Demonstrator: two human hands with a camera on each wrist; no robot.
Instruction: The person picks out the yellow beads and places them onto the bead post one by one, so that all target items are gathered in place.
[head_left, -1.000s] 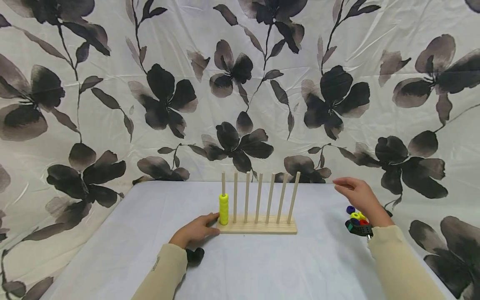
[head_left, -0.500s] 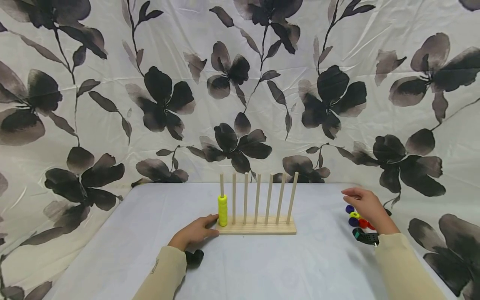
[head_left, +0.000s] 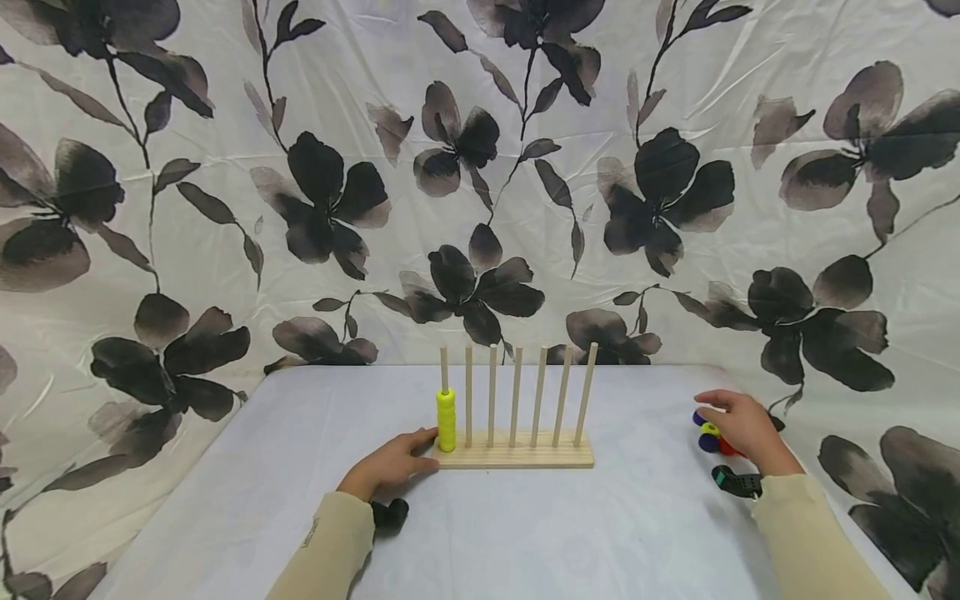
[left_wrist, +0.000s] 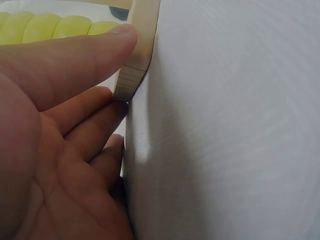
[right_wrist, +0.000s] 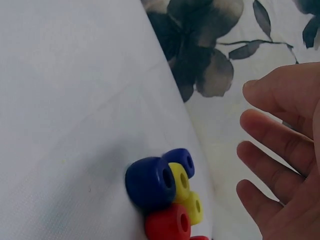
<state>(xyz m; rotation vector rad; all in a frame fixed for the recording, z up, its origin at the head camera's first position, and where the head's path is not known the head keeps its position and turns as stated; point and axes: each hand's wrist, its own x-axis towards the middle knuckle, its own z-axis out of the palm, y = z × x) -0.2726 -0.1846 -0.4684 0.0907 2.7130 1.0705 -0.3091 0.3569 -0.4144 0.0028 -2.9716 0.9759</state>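
Observation:
A wooden peg rack (head_left: 517,457) with a row of upright pegs stands on the table. Several yellow beads (head_left: 446,421) are stacked on its leftmost peg. My left hand (head_left: 388,464) grips the rack's left end; in the left wrist view the thumb (left_wrist: 85,62) lies against the base and the fingers reach behind its end. At the right, my right hand (head_left: 742,427) hovers over a cluster of loose beads, apart from them and holding nothing. The right wrist view shows blue (right_wrist: 150,182), yellow (right_wrist: 180,182) and red (right_wrist: 167,222) beads, their holes visible.
The white-covered table (head_left: 570,533) extends around the rack, and the loose beads lie near its right edge. Behind it hangs a floral cloth (head_left: 480,208). A black wrist device (head_left: 737,482) sits below the right hand, another (head_left: 390,514) by the left wrist.
My right hand has moved down and a little to the right, closer to the loose beads. The left hand keeps its hold on the peg rack.

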